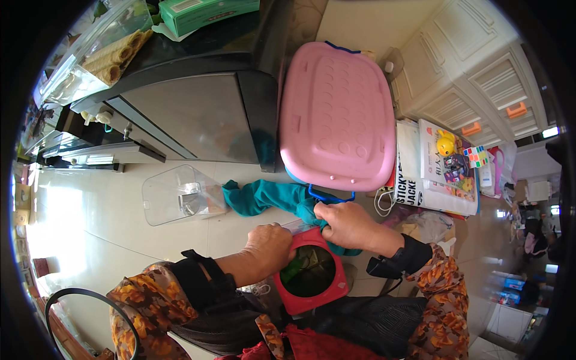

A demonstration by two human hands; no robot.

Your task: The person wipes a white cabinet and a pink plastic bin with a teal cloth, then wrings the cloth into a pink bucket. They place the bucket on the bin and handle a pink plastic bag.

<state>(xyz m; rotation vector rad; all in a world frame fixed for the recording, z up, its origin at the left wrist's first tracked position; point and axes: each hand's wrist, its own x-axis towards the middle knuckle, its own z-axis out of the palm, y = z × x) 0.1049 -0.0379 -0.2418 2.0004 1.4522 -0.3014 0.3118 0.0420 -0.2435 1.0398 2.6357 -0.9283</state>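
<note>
Between my knees stands a container with a red square top frame (310, 303) and a round opening. Its inside is dark, with something green (293, 268) in it that I cannot make out clearly. My left hand (269, 245) grips the left edge of the red frame. In my right hand (344, 225) a teal cloth (265, 195) is bunched at the frame's far right corner. The cloth trails away to the left across the tiled floor, and part of it hangs below my right hand.
Left of the cloth, a clear plastic bin (166, 202) lies on the floor. Ahead stands a storage box with a pink lid (346, 108) and blue handles. A dark cabinet (189, 117) is at the far left; stacked papers (409, 157) with a toy cube (475, 156) lie right.
</note>
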